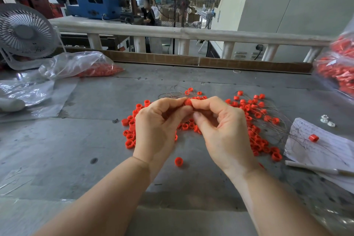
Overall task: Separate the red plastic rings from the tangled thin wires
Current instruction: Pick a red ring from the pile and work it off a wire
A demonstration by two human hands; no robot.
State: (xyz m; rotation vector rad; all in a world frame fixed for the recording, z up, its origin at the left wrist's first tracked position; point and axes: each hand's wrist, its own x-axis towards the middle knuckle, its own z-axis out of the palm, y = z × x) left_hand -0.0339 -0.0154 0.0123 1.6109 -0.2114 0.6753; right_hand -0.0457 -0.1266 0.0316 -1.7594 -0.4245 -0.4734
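Both hands meet above the middle of the grey table [95,140]. My left hand [159,126] and my right hand [222,126] together pinch one red plastic ring [188,102] at their fingertips. Thin wires [172,95] run out leftward from the pinch. Under and around the hands lie many loose red rings [130,137]. To the right, more rings [254,109] sit tangled in thin wires [281,120]. A single ring [178,161] lies nearer to me, between the wrists.
A clear bag of red rings [99,70] lies at the back left beside a white fan [24,32]. More bagged rings [337,74] are stacked at the right edge. A paper sheet [325,151] with one red ring [313,137], a pen [314,167] and small white parts [327,120] lie at the right.
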